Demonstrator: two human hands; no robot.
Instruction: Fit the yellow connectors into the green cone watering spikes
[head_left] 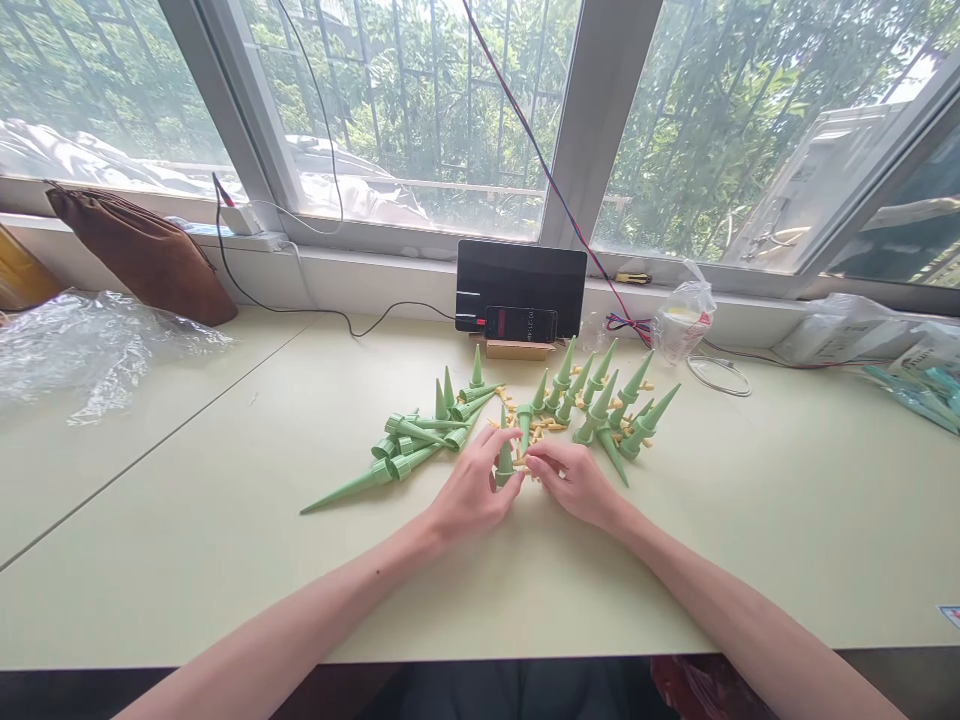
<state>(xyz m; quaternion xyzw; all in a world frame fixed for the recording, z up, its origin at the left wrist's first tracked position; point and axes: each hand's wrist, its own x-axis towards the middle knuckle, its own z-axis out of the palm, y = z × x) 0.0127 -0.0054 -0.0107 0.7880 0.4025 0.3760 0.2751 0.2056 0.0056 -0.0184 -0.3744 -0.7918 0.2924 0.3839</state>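
Note:
My left hand (474, 492) grips a green plastic cone spike (505, 461) standing upright on the pale table (225, 520). My right hand (574, 482) is pinched close beside it, touching a small yellow part (523, 464) among several scattered on the table. A pile of green spikes (420, 440) lies to the left, some stacked into a long row. Behind my hands, more spikes (600, 405) stand or lean in a cluster.
A phone (520, 323) leans on a dark tablet (520, 285) at the window sill. A brown pouch (142, 255) and crumpled clear plastic (82, 345) lie at the left. A plastic bag (681, 320), cables and packets (907, 385) sit at the right.

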